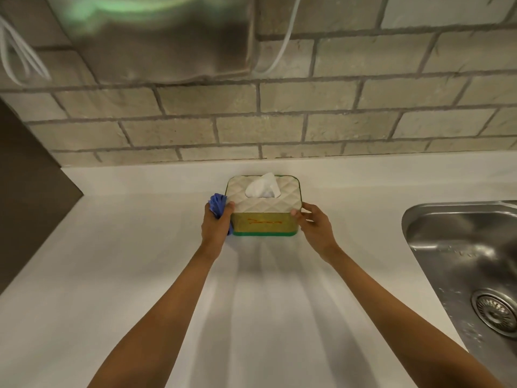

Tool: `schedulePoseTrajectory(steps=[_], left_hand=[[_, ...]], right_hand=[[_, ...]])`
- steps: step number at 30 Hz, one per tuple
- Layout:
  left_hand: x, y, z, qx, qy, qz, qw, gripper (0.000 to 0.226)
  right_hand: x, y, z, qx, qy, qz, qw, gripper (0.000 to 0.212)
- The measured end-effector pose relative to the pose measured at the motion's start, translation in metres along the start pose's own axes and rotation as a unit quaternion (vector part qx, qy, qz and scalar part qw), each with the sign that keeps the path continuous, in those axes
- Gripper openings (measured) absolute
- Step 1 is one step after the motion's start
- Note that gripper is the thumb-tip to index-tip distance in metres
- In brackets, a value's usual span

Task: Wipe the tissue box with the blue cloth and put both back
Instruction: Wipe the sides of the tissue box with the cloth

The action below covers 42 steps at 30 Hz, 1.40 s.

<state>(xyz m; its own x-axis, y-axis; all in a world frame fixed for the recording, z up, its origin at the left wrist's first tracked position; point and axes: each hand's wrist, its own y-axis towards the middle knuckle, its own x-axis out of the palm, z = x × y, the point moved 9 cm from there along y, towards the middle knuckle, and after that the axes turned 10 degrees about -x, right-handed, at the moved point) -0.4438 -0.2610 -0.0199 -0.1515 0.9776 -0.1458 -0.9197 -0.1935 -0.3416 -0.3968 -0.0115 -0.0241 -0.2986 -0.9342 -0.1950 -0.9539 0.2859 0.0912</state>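
The tissue box [264,208] stands on the white counter near the brick wall. It has a quilted cream lid, a gold front with a red mark and a green base rim, and a white tissue sticks out of the top. My left hand [216,224] presses against the box's left side with the bunched blue cloth [218,204] gripped in it; the cloth lies between palm and box. My right hand [313,224] grips the box's right front corner, thumb on the lid edge.
A steel sink [464,256] with a round drain is set into the white counter [140,275] at the right. A brick wall rises behind the box. White cables hang at the upper left. A dark panel borders the counter's left edge.
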Motion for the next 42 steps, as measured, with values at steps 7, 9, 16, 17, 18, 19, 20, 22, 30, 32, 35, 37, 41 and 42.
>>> schedulePoseTrajectory(steps=[7, 9, 16, 17, 18, 19, 20, 22, 30, 32, 35, 37, 41, 42], left_hand=[[-0.03, -0.047, -0.011, -0.011, 0.049, 0.058, 0.997, 0.047], [-0.04, -0.06, -0.011, -0.012, 0.08, 0.077, 0.994, 0.045], [-0.069, -0.095, -0.005, 0.007, 0.243, 0.083, 0.966, 0.043], [-0.073, -0.098, -0.004, 0.01, 0.261, 0.081, 0.962, 0.044], [-0.075, -0.1, -0.004, 0.014, 0.274, 0.079, 0.958, 0.044], [-0.078, -0.102, -0.004, 0.018, 0.282, 0.078, 0.956, 0.044], [-0.079, -0.104, -0.004, 0.021, 0.289, 0.076, 0.954, 0.043], [-0.08, -0.105, -0.003, 0.027, 0.291, 0.071, 0.954, 0.043], [-0.077, -0.104, 0.006, 0.039, 0.272, 0.073, 0.959, 0.038], [-0.077, -0.111, 0.009, 0.067, 0.239, 0.084, 0.965, 0.035], [-0.076, -0.135, 0.02, 0.186, 0.203, 0.121, 0.954, 0.033], [-0.069, -0.152, 0.02, 0.253, 0.215, 0.123, 0.935, 0.039], [-0.054, -0.169, 0.009, 0.299, 0.229, 0.1, 0.921, 0.059], [-0.056, -0.17, 0.01, 0.297, 0.196, 0.104, 0.929, 0.057]], right_hand=[[-0.016, -0.046, -0.013, 0.032, -0.035, 0.0, 0.999, 0.053], [-0.02, -0.06, -0.02, 0.042, -0.053, -0.011, 0.998, 0.059], [-0.026, -0.111, -0.031, 0.077, -0.016, -0.039, 0.996, 0.072], [-0.025, -0.116, -0.031, 0.081, -0.012, -0.049, 0.995, 0.075], [-0.023, -0.119, -0.032, 0.085, -0.008, -0.058, 0.995, 0.079], [-0.021, -0.122, -0.031, 0.091, -0.004, -0.066, 0.994, 0.082], [-0.02, -0.123, -0.03, 0.097, -0.002, -0.074, 0.993, 0.084], [-0.02, -0.123, -0.028, 0.104, -0.017, -0.088, 0.991, 0.082], [0.008, -0.103, -0.025, 0.071, -0.029, -0.223, 0.972, 0.09], [0.016, -0.101, -0.027, 0.079, 0.023, -0.217, 0.973, 0.11], [0.021, -0.096, -0.026, 0.085, 0.062, -0.19, 0.976, 0.135], [0.022, -0.094, -0.024, 0.085, 0.072, -0.18, 0.977, 0.142], [0.024, -0.093, -0.025, 0.082, 0.074, -0.173, 0.979, 0.157], [0.025, -0.093, -0.024, 0.083, 0.076, -0.176, 0.978, 0.153]])
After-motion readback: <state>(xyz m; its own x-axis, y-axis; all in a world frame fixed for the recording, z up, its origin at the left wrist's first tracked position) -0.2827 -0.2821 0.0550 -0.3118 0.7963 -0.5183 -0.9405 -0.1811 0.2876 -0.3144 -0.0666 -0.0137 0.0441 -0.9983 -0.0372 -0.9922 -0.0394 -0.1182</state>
